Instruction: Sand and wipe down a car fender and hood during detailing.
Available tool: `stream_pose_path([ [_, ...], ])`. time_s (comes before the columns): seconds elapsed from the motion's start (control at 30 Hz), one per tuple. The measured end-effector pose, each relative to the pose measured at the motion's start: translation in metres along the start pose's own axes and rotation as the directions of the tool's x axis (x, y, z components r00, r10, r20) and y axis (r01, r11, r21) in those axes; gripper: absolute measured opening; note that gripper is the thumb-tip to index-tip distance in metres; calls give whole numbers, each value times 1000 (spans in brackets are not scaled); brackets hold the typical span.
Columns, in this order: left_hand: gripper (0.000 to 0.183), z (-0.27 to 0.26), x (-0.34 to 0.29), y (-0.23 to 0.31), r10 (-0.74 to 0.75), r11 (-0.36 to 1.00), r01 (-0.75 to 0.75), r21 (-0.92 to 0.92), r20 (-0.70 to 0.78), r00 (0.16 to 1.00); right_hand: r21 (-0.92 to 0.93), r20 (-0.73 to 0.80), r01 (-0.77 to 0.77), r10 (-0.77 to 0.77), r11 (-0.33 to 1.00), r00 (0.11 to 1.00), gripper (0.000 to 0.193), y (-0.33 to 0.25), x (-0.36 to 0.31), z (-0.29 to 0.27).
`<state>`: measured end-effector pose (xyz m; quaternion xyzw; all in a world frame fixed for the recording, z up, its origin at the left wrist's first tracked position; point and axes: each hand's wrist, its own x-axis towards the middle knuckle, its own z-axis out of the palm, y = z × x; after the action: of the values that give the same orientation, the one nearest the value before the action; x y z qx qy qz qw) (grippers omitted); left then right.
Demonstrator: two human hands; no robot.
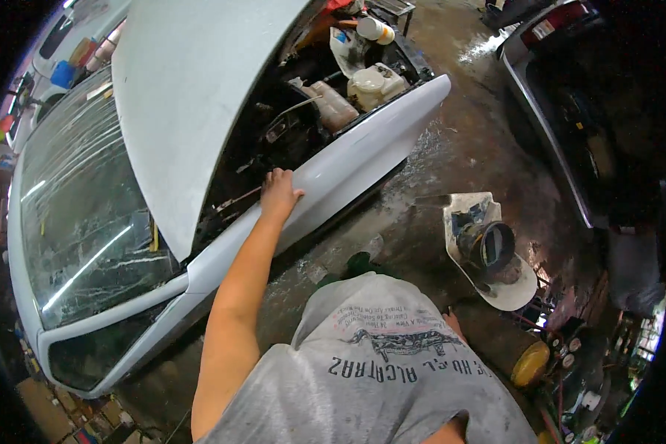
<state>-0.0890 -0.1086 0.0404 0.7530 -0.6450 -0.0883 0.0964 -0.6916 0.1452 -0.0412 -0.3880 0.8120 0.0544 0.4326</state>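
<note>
1. The room is a cluttered garage with a stained, wet concrete floor [466, 148]; a dark second car [570, 111] stands at the far right, and boxes and oddments crowd the left edge.
2. A white car fills the left half, its hood [192, 96] propped high so the engine bay [303, 111] lies open, with pale fluid reservoirs [374, 85] showing at its far end.
3. The person leans over from the near side, and the left hand [279, 194] rests on top of the white fender [333, 177], right at the edge of the engine bay. I judge it is there as a brace while leaning in.
4. The fingers of that hand lie together, curled lightly over the fender's inner lip; they press on it and clasp nothing loose.
5. The fender runs from near left to far right directly beneath those fingers, touching them.
6. The right hand [453, 323] barely peeks out past the grey shirt [370, 370] at the near right, so I cannot tell how its fingers are set.
7. On the floor to the right lies a detached white panel [488, 285] with a black round housing [488, 244] on it, well apart from both hands; a yellow-capped cylinder [529, 362] sits nearer.
</note>
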Motion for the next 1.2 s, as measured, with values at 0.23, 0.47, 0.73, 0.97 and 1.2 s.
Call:
stream_pose_path([
  [0.23, 53, -21, -61, -54, -42, 999, 42, 4, -10, 999, -173, 13, 128, -127, 977, 992, 52, 47, 28, 30],
  [0.47, 58, -47, -113, -89, -103, 993, 100, 53, 51, 993, -80, 146, 57, -45, 995, 988, 46, -15, -34, 52],
  [0.73, 63, -48, -157, -135, -110, 986, 110, 127, -8, 994, -19, 106, 107, -104, 994, 989, 34, 17, -28, 93],
  [0.97, 65, -49, -184, -163, -83, 989, 86, 116, -34, 996, -236, 104, 229, -209, 944, 972, 28, 61, 11, 111],
  [1.2, 66, -63, -220, -191, -128, 978, 138, 153, -74, 989, -46, 96, 61, -57, 997, 994, 42, 27, -25, 112],
])
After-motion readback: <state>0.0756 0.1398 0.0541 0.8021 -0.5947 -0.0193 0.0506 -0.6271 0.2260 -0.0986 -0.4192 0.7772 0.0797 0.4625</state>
